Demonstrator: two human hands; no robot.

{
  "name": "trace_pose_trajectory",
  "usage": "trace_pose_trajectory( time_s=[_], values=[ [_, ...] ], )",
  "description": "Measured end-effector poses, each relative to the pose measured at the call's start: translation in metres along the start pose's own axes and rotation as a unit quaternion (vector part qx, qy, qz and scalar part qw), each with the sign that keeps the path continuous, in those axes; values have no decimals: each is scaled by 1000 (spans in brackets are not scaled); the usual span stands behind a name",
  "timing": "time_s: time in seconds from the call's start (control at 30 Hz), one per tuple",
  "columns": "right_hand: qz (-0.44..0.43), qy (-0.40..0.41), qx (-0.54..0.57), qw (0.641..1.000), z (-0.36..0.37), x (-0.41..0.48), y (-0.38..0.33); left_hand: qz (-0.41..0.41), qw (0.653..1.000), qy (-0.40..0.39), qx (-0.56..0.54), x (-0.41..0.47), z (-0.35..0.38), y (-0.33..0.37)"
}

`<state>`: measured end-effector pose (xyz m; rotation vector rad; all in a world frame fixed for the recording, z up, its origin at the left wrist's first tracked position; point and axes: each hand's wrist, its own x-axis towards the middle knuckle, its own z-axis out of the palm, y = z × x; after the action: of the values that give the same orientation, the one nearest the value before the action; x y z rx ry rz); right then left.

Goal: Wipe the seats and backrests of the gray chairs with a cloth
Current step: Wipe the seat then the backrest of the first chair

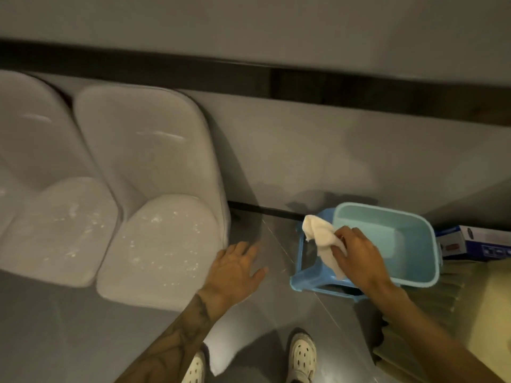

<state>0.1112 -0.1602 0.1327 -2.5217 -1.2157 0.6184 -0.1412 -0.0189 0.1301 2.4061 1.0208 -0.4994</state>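
looking down from the head camera, the right hand (356, 258) is in the middle right of the frame, and its fingers are curled around a small white cloth (320, 239). the cloth hangs in a crumpled bunch from the hand, by the left rim of a light blue tub (370, 217). the tub is up against a blue stool (300, 277), and it is hard to tell if it rests on top of it. both are on the shiny gray floor (262, 313), close to the gray wall (304, 147). the left hand (235, 269) is in the lower middle of the frame with its fingers spread wide and straight, holding nothing. it is just right of the front corner of the near gray chair (154, 217), and it is not clear if it touches the chair. a second gray chair (55, 217) stands right beside the first one, at the left edge. both chairs have their backs to the wall, and both seats have little white specks on them. a blue box (475, 241) lies at the right edge, behind the tub. some flat yellowish sheets (442, 313) are stacked in the lower right. two white shoes (301, 355) with holes show at the bottom. a dark strip (359, 92) runs across the wall near the top.
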Motion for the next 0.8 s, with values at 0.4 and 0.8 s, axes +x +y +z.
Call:
trace_pose_trajectory(
  time_s=[0.4, 0.8],
  values=[
    [13, 16, 75, 997, 108, -47, -230, 1, 1000, -6, 1, -115, -20, -213],
    [37, 78, 164, 983, 190, 59, -328, -10, 1000, -10, 20, -57, -57, -350]
  ],
)
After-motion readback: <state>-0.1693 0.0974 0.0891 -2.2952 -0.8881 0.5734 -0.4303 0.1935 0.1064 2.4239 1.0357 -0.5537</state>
